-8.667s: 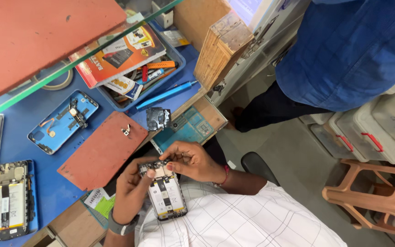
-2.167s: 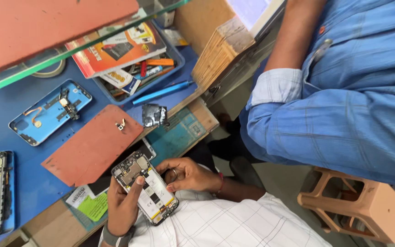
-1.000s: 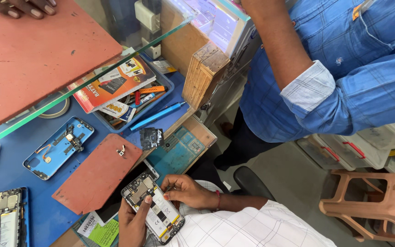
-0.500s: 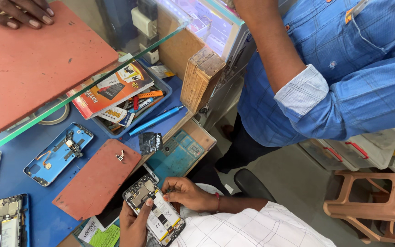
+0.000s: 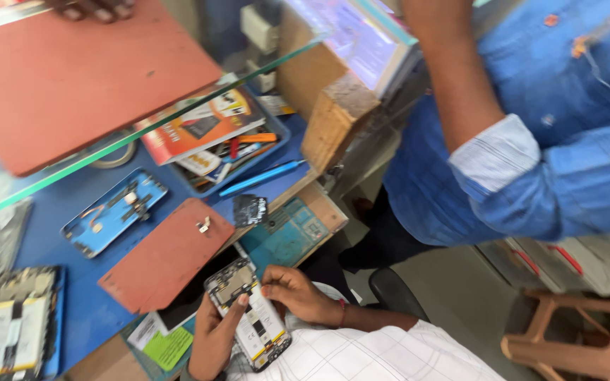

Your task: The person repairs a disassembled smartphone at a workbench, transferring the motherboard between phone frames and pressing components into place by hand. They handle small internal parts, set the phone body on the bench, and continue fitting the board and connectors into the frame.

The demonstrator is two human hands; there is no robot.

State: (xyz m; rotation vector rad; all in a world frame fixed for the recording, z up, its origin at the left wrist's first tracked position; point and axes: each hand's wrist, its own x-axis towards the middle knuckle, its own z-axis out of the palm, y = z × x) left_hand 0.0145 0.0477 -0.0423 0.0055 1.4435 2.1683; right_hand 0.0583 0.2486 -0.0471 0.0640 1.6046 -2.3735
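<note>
Left hand [image 5: 214,337] under opened phone [image 5: 250,315]

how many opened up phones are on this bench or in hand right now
3: one opened phone held between the left hand and right hand; one at the bench's left edge; a blue shell mid-bench. Others may be hidden.

The whole picture is a bit blurry. The left hand [image 5: 214,339] hides one side of the open phone [image 5: 250,314], and the phone's tiny parts are too small to tell. The other person's hand [image 5: 93,8] is cut off at the top edge. The stool [image 5: 573,339] runs off the corner.
</note>
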